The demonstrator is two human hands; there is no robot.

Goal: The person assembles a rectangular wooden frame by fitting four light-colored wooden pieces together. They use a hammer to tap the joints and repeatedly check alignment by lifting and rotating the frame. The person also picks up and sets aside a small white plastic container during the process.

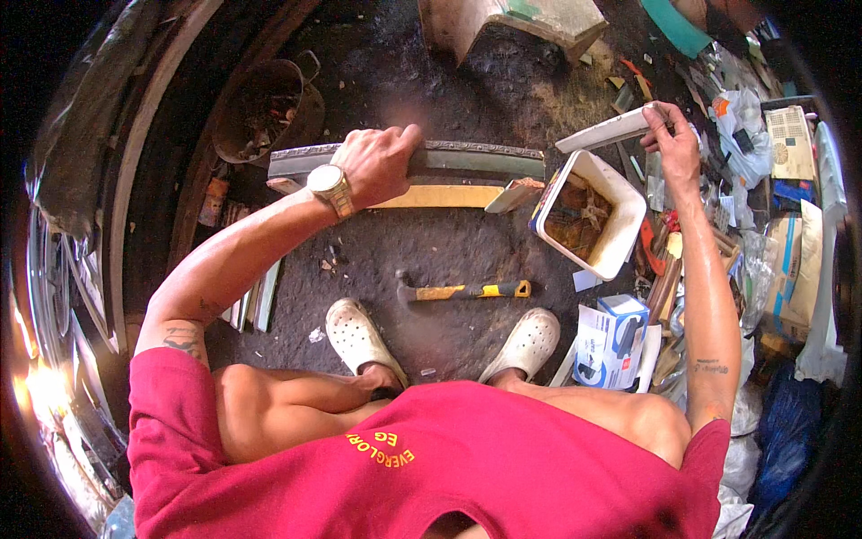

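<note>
My left hand, with a watch on its wrist, is closed over the top of a grey-green moulding strip with a carved edge. Just nearer to me, a yellowish wooden strip runs alongside it, and a short wooden piece lies at its right end. At the right, my right hand pinches the end of a pale flat strip. That strip slants over the far rim of a square white bucket with brown residue inside. Between my feet and the mouldings, a hammer lies on the floor.
A blue-and-white box stands near my right knee. Plastic bags, cardboard and scraps crowd the right side. A round metal basin sits far left, near long dark rails. A pale block stands at the far edge.
</note>
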